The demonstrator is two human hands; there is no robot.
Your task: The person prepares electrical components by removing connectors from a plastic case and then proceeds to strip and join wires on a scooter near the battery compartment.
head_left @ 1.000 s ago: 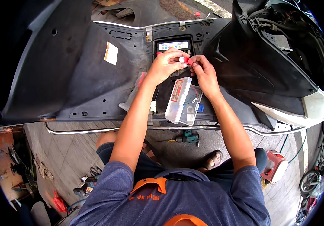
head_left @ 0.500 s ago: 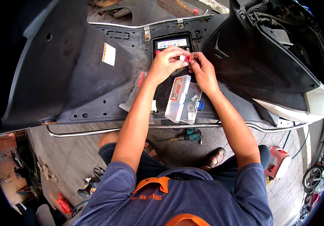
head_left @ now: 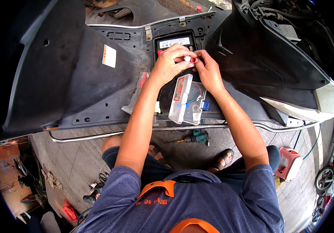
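Between the fingertips of my left hand (head_left: pixel 170 65) is a small red-and-white plastic piece (head_left: pixel 193 59), its exact kind too small to tell. My right hand (head_left: pixel 209 70) pinches at the red end of it from the other side. Both hands are above a black battery with a white label (head_left: pixel 174 42), set in an opening of the scooter's floorboard. A clear plastic case (head_left: pixel 193 110) lies open just below my right hand, with thin wires and small connectors inside. Left of it, partly behind my left forearm, rests a clear plastic bag (head_left: pixel 132 101) with something red at its top.
Black scooter panels (head_left: pixel 260 66) rise on both sides of the floorboard. A chrome rail (head_left: pixel 85 138) runs along its near edge. On the ground below lies a teal power drill (head_left: pixel 196 137). A red container (head_left: pixel 290 165) stands at the right, near a green hose.
The view has shifted slightly. Both hands keep hold of the small piece, which has turned a little between the fingers. The case stays open in its place.
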